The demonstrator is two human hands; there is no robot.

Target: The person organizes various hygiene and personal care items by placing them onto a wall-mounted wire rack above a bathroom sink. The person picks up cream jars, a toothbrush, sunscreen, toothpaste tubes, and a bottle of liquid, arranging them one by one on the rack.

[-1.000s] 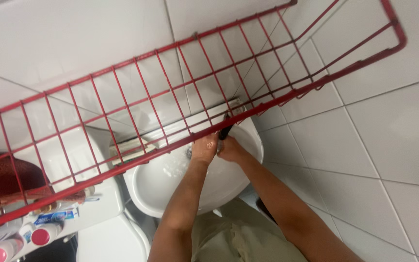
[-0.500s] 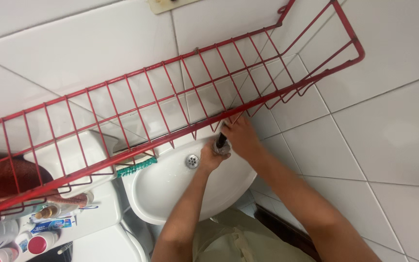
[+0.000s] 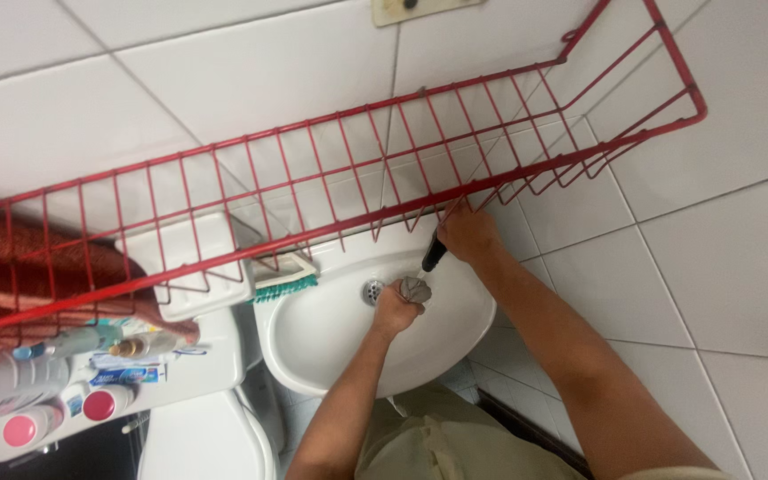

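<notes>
I look down on a small white sink (image 3: 331, 342) set against a tiled wall. My left hand (image 3: 396, 311) is clenched over the basin, gripping a small grey cloth (image 3: 413, 287) right under the dark tap spout (image 3: 434, 255). Higher up, my right hand (image 3: 466, 235) rests at the tap, partly behind the lower rail of a red wire shelf (image 3: 313, 191); whether its fingers grip the tap is hidden. The metal drain (image 3: 372, 290) lies just left of the cloth.
The red wire shelf spans the view above the sink. A brush with green bristles (image 3: 284, 286) lies on the sink's left rim. To the left sit a white toilet tank (image 3: 190, 258), a red towel (image 3: 11, 258) and several bottles and tubes (image 3: 64, 382).
My right hand has let go of the cloth and moved up to the tap. The left hand stays under the spout with the cloth. The view has shifted slightly.
</notes>
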